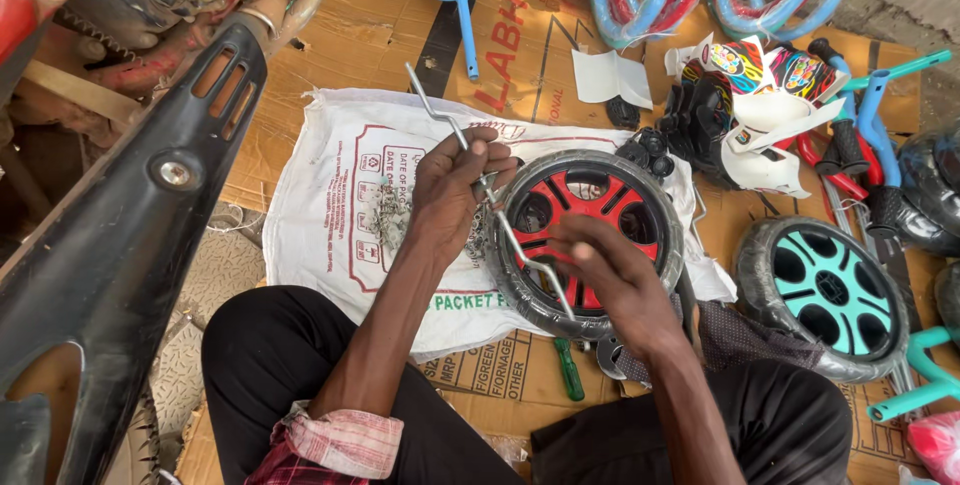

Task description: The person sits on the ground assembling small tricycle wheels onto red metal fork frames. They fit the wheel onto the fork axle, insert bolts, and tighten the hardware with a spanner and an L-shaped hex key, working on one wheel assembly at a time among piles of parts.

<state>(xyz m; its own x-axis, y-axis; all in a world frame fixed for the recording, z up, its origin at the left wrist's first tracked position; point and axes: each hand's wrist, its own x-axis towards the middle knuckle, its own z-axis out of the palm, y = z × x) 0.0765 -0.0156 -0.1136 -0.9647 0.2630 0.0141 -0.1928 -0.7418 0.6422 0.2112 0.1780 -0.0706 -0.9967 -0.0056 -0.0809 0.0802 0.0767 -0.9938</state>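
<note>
Hands: left hand [450, 185] and right hand [605, 270] grip bent crank rod [500, 215], hiding red wheel's [590, 235] hub

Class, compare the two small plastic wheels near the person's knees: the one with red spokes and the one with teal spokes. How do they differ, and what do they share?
The red-spoked wheel lies on the white sack, while the teal-spoked wheel lies on cardboard. The red-spoked wheel has a bent metal rod across it, held by the left hand and right hand; the teal-spoked wheel is untouched. Both lie flat with black tyres.
</note>
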